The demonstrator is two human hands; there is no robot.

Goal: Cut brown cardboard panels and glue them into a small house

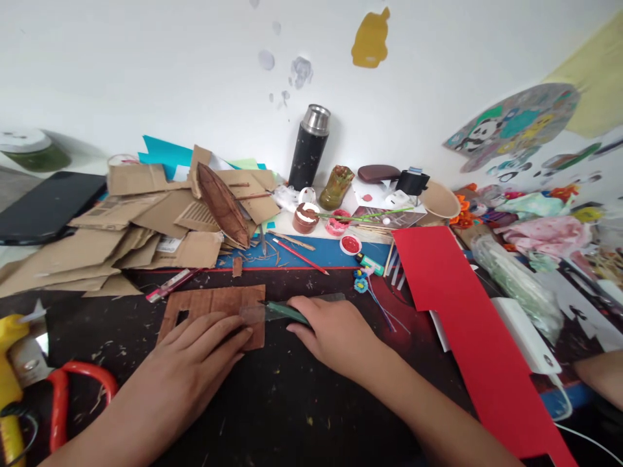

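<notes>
A piece of brown-painted cardboard (214, 299) with a small rectangular slot lies flat on the dark table. My left hand (195, 363) rests on it, fingers stretched out and pressing down. A clear ruler-like strip (252, 314) crosses the cardboard's right part by my left fingertips and runs on to the right, under my right hand (335, 331). That hand is closed around a slim green pen-shaped tool (287, 312), whose dark tip points left to the cardboard near the strip's upper edge. Whether it is a pen or a craft knife is unclear.
Cardboard scraps (102, 240) pile up at the left, behind red-handled scissors (61, 395) and a yellow glue gun (12, 363). A black flask (309, 152) and paint pots (305, 218) stand behind. Red card (467, 324) lies right; another person's arm (601, 376) shows at the edge.
</notes>
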